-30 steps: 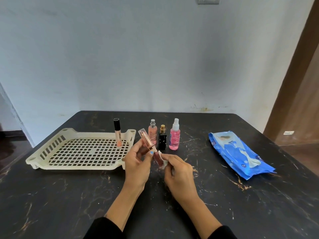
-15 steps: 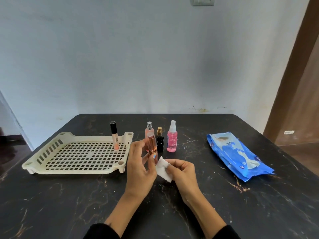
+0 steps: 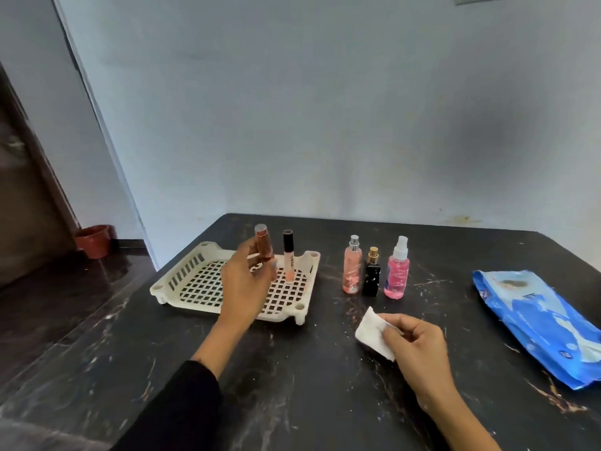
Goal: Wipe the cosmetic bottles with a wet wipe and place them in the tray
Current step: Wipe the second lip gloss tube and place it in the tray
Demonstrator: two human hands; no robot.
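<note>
Currently, left of centre: left hand [image 3: 244, 288] grips a rose-gold bottle [image 3: 264, 245] upright above the cream lattice tray [image 3: 182, 281], beside a black-capped gloss tube [image 3: 288, 257] standing inside. Lower right: right hand [image 3: 413, 343] pinches a folded wet wipe [image 3: 370, 330] over the desk [image 3: 292, 385]. Centre: three bottles [image 3: 374, 271] stand in a row. Far right: blue wipes pack [image 3: 540, 323].

We see a cream slotted tray [image 3: 182, 276] near the table's far left corner, with a slim black-capped tube [image 3: 288, 257] upright at its right end. A copper-toned bottle [image 3: 264, 244] is upright above the tray, gripped. To the right of the tray stand a peach spray bottle [image 3: 352, 265], a black bottle [image 3: 371, 272] and a pink spray bottle [image 3: 397, 269] in a row. A folded white wipe [image 3: 370, 330] is pinched near the table's middle.
</note>
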